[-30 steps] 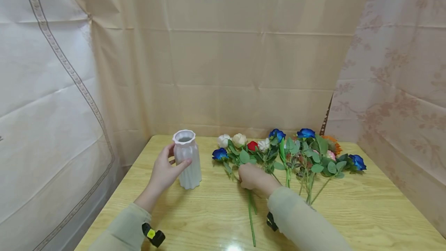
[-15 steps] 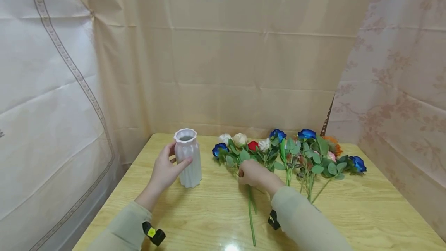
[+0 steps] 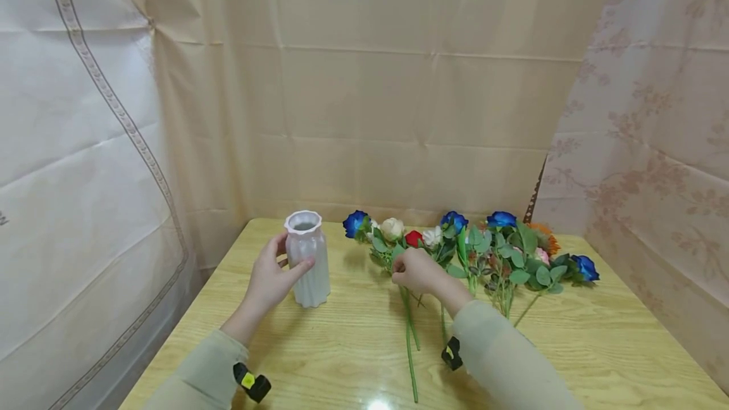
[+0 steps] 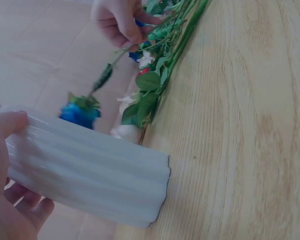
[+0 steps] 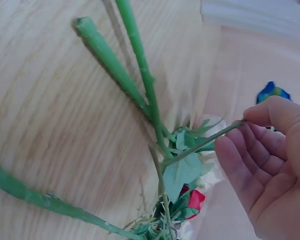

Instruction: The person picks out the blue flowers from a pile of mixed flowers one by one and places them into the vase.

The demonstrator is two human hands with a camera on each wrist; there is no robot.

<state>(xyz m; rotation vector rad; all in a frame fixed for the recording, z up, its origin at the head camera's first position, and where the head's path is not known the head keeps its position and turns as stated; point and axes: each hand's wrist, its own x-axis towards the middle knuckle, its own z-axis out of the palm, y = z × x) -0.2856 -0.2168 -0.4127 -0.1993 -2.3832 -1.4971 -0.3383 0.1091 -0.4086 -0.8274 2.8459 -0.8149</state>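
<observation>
A white fluted vase [image 3: 310, 274] stands upright on the table, its scalloped mouth facing up. My left hand [image 3: 272, 280] grips it, thumb on the near side and fingers around the back. My right hand [image 3: 420, 273] pinches the stem of a blue rose [image 3: 355, 223] between thumb and fingertips. The stem [image 5: 205, 145] shows running from the fingertips in the right wrist view. In the left wrist view the bloom hangs beside the vase. Beneath my right hand lie a cream rose [image 3: 392, 228], a red rose [image 3: 414, 238] and a white rose [image 3: 432, 236].
Farther right on the wooden table [image 3: 353, 347] lies a pile of leafy stems, with more blue roses [image 3: 584, 267] and an orange flower [image 3: 545, 237]. Bare green stems [image 3: 411, 359] point toward the front edge. Beige cloth [image 3: 364, 93] hangs behind the table.
My right hand has lifted slightly, and the blue rose has risen up and to the left, now overlapping the white flower behind. My left hand stays on the vase.
</observation>
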